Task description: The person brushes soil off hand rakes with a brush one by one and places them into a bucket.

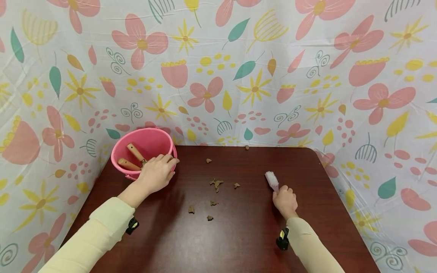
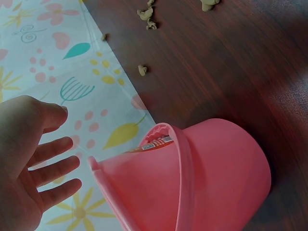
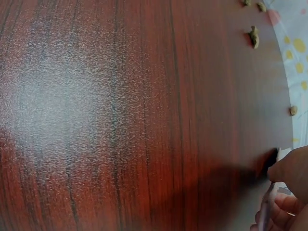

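Note:
My left hand (image 1: pixel 157 172) is over the near right rim of a pink bucket (image 1: pixel 117 151), its fingers extended and apart. In the left wrist view that hand (image 2: pixel 33 163) holds nothing, and a gap separates it from the bucket (image 2: pixel 226 168). Two wooden-handled tools (image 1: pixel 136 153) lean inside the bucket; their lower ends are hidden. On the right, my right hand (image 1: pixel 285 200) grips the handle of a small brush with white bristles (image 1: pixel 271 179). The right wrist view shows the fingers (image 3: pixel 288 173) curled around that handle (image 3: pixel 265 207).
Several brown crumbs (image 1: pixel 216 183) lie scattered over the middle of the dark wooden table (image 1: pixel 239 242). One small crumb (image 1: pixel 247 147) sits at the back edge. Behind the table hangs a flower-patterned curtain (image 1: pixel 218 53), which also runs along both sides.

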`<action>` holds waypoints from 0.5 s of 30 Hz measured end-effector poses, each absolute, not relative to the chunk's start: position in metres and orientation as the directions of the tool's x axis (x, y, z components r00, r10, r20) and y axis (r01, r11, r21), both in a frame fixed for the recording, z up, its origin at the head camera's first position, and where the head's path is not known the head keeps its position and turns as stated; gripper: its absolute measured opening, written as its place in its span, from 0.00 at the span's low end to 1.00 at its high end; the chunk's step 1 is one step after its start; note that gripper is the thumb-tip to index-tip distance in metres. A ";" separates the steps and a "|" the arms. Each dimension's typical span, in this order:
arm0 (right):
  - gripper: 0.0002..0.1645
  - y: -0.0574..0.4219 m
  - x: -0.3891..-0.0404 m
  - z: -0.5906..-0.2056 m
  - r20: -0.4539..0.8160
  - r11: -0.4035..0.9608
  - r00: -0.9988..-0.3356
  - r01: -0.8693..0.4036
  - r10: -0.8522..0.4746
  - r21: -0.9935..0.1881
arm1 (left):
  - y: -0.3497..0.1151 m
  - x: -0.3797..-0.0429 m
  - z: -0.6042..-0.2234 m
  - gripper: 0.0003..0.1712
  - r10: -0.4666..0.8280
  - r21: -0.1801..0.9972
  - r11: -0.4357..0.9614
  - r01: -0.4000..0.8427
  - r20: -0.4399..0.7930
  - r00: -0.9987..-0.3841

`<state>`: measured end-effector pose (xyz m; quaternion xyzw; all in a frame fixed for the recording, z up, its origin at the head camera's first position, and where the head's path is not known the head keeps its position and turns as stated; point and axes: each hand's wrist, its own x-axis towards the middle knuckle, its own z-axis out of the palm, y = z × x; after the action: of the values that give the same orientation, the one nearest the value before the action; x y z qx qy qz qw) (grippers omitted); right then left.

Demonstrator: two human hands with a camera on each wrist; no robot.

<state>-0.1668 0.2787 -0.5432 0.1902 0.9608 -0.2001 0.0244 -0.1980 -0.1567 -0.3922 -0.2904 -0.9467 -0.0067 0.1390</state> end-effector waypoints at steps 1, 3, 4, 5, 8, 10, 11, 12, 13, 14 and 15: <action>0.24 0.279 -0.167 -0.544 -0.134 0.849 -0.925 0.380 0.355 -0.368 | -0.157 -0.198 -0.392 0.22 0.548 -0.068 0.831 0.552 0.269 -0.792; 0.26 0.279 -0.168 -0.546 -0.157 0.851 -0.922 0.387 0.353 -0.354 | -0.157 -0.198 -0.392 0.22 0.547 -0.068 0.831 0.552 0.272 -0.791; 0.26 0.279 -0.168 -0.547 -0.166 0.853 -0.921 0.388 0.351 -0.349 | -0.157 -0.198 -0.393 0.22 0.546 -0.068 0.832 0.550 0.271 -0.793; 0.27 0.280 -0.167 -0.547 -0.173 0.855 -0.921 0.388 0.349 -0.345 | -0.157 -0.197 -0.393 0.22 0.544 -0.064 0.833 0.549 0.271 -0.794; 0.28 0.280 -0.166 -0.548 -0.180 0.854 -0.920 0.391 0.349 -0.343 | -0.157 -0.196 -0.394 0.21 0.539 -0.054 0.836 0.545 0.263 -0.800; 0.28 0.280 -0.165 -0.548 -0.176 0.850 -0.920 0.392 0.351 -0.351 | -0.157 -0.196 -0.395 0.21 0.535 -0.050 0.839 0.542 0.256 -0.805; 0.27 0.280 -0.165 -0.548 -0.173 0.849 -0.920 0.391 0.351 -0.354 | -0.157 -0.196 -0.395 0.21 0.536 -0.050 0.838 0.543 0.258 -0.804; 0.27 0.280 -0.164 -0.547 -0.172 0.848 -0.920 0.390 0.351 -0.358 | -0.157 -0.196 -0.395 0.21 0.537 -0.052 0.838 0.544 0.257 -0.803; 0.27 0.280 -0.164 -0.547 -0.172 0.848 -0.921 0.389 0.349 -0.360 | -0.158 -0.196 -0.396 0.21 0.539 -0.053 0.836 0.545 0.259 -0.802; 0.26 0.280 -0.164 -0.547 -0.178 0.847 -0.921 0.389 0.347 -0.362 | -0.158 -0.196 -0.396 0.21 0.541 -0.058 0.835 0.547 0.260 -0.800; 0.26 0.280 -0.164 -0.546 -0.183 0.848 -0.921 0.388 0.344 -0.361 | -0.158 -0.196 -0.396 0.21 0.544 -0.064 0.834 0.548 0.262 -0.797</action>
<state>-0.1640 0.2798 -0.5459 0.1908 0.9595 -0.1995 0.0559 -0.1959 -0.1576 -0.3963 -0.2879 -0.9479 -0.0073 0.1358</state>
